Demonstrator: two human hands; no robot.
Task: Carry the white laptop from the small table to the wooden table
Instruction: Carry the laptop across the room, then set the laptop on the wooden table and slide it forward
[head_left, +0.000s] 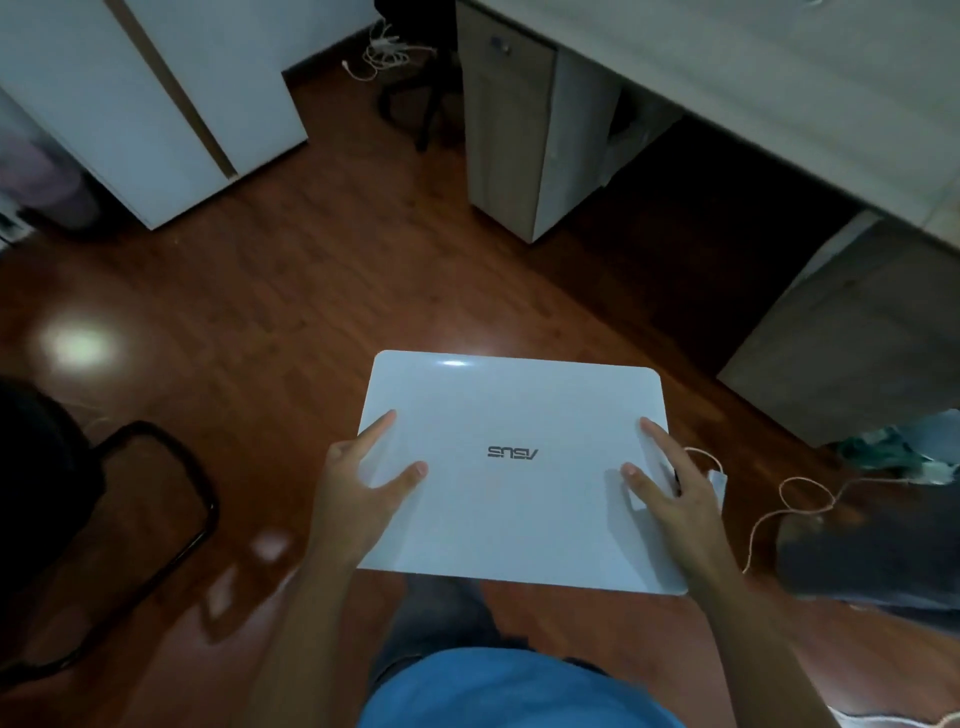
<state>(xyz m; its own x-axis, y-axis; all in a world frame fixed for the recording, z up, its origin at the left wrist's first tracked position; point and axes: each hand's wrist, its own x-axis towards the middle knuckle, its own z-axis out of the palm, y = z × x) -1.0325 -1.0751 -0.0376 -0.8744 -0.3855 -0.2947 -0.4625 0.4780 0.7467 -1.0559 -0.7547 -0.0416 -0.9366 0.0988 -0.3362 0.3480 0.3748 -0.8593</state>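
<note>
The white laptop (511, 415) is closed, lid up with its logo facing away from me, held level in the air above the reddish wood floor. My left hand (358, 488) grips its left edge, thumb and forefinger lying on the lid. My right hand (670, 488) grips the right edge the same way. The pale wooden table (727, 67) runs along the upper right, its top well beyond the laptop. The small table is not in view.
A drawer unit (506, 124) stands under the wooden table's left end, with dark legroom to its right. A white cabinet (156, 104) is at upper left. A black chair frame (171, 499) sits at left. A thin cord (789, 499) and dark clutter lie on the floor at right.
</note>
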